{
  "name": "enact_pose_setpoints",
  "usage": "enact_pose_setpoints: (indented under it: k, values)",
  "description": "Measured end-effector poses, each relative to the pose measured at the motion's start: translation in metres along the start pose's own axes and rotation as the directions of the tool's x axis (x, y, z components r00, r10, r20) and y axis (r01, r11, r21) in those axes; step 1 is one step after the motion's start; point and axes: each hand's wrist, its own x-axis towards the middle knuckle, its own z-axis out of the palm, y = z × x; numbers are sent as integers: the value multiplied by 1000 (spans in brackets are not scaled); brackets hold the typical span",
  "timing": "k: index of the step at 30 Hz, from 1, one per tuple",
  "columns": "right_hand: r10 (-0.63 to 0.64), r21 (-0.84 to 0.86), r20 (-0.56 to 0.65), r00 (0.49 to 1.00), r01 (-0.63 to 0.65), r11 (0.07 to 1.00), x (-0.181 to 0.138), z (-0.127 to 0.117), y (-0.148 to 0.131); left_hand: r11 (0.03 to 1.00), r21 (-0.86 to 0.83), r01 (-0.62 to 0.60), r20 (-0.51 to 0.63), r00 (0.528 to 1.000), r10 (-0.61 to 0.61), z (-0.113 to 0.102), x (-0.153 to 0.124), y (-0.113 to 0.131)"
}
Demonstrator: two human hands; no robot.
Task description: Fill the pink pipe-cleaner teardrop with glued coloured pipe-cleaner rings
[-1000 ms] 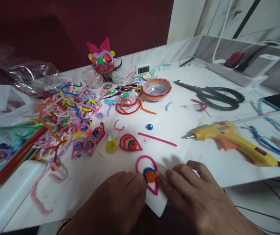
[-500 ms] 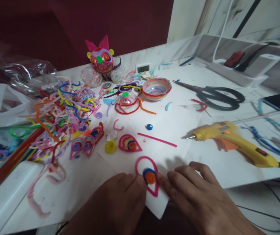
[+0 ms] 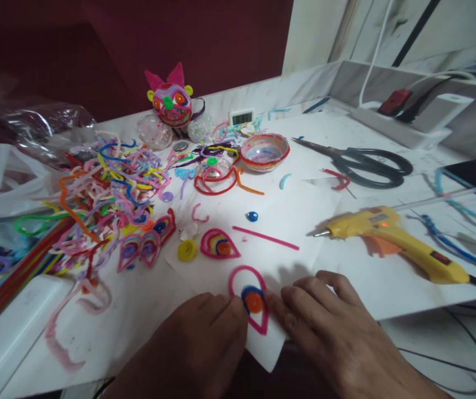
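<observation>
A teardrop-shaped pipe-cleaner eye (image 3: 255, 302), with a pink outline, a blue arc and an orange coil, lies on white paper (image 3: 271, 349) at the table's near edge. My left hand (image 3: 204, 332) is closed, its fingertips pressed to the eye's left side. From the right, my right hand (image 3: 324, 321) has its fingers bent together, fingertips against the pink outline. Just beyond lie a similar filled teardrop (image 3: 220, 244), a yellow coil (image 3: 187, 250), a straight pink pipe cleaner (image 3: 266, 238) and a small blue coil (image 3: 252, 216).
A yellow glue gun (image 3: 391, 238) and dark-handled scissors (image 3: 362, 163) lie at right. Tangled pipe cleaners (image 3: 117, 183) spread over the left. A decorated bowl (image 3: 265, 152), a pink-eared figure (image 3: 172, 102) and a small digital clock (image 3: 241, 117) stand farther back. A power strip (image 3: 404, 124) sits back right.
The whole scene has shifted very slightly in view. Both hands stay at the pipe-cleaner eye in nearly the same pose.
</observation>
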Motion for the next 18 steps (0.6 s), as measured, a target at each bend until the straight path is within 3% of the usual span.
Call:
enact_pose_setpoints:
  k: [9, 14, 18]
  values:
    - [0, -11, -1, 1000, 0, 1000, -1, 2, -1, 1000, -24, -15, 56, 998, 16, 1, 0, -2]
    - [2, -6, 2, 1000, -2, 1000, -11, -11, 7, 999, -24, -34, 82, 996, 36, 1, -1, -1]
    - [82, -208, -103, 991, -102, 973, -39, -32, 37, 999, -42, 0, 72, 997, 3, -1, 0, 0]
